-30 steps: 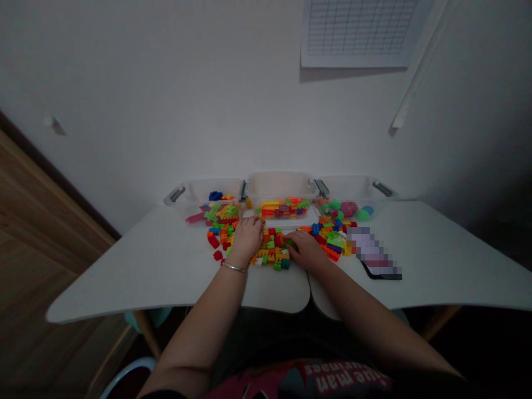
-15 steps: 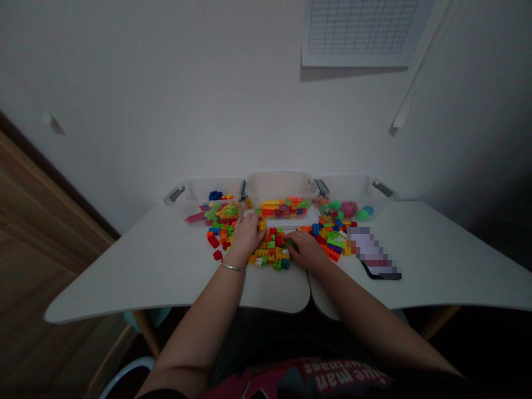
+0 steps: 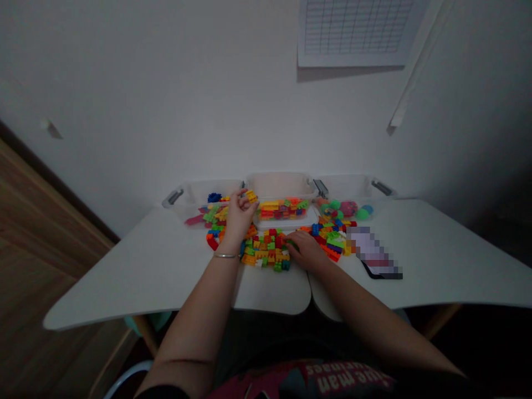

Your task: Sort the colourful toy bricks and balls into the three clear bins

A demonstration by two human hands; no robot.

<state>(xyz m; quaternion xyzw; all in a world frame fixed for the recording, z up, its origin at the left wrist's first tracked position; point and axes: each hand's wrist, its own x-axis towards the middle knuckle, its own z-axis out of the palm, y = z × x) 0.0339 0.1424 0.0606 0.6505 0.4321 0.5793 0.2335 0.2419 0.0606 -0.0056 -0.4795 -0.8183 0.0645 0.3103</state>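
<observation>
My left hand [image 3: 240, 213] is raised in front of the middle bin, its fingers closed on a yellow toy brick [image 3: 251, 196]. Below it, toy bricks in several colours [image 3: 266, 252] are packed close together on the table. My right hand [image 3: 306, 248] rests at the right side of these bricks. Its fingers are curled round a dark green brick [image 3: 291, 243], mostly covered by the hand. More loose bricks [image 3: 332, 238] lie beyond and beside my right hand.
Against the wall stand three clear plastic bins: the left bin [image 3: 193, 191] and middle bin [image 3: 278, 180] hold bricks, the right bin [image 3: 353, 185] holds coloured balls. A pixelated phone-like object [image 3: 376, 255] lies at right on the white table [image 3: 153, 266]. A seam divides the tabletop.
My left hand has lifted off the bricks and moved up and slightly left, now with a yellow brick in its fingers. My right hand has stayed nearly still.
</observation>
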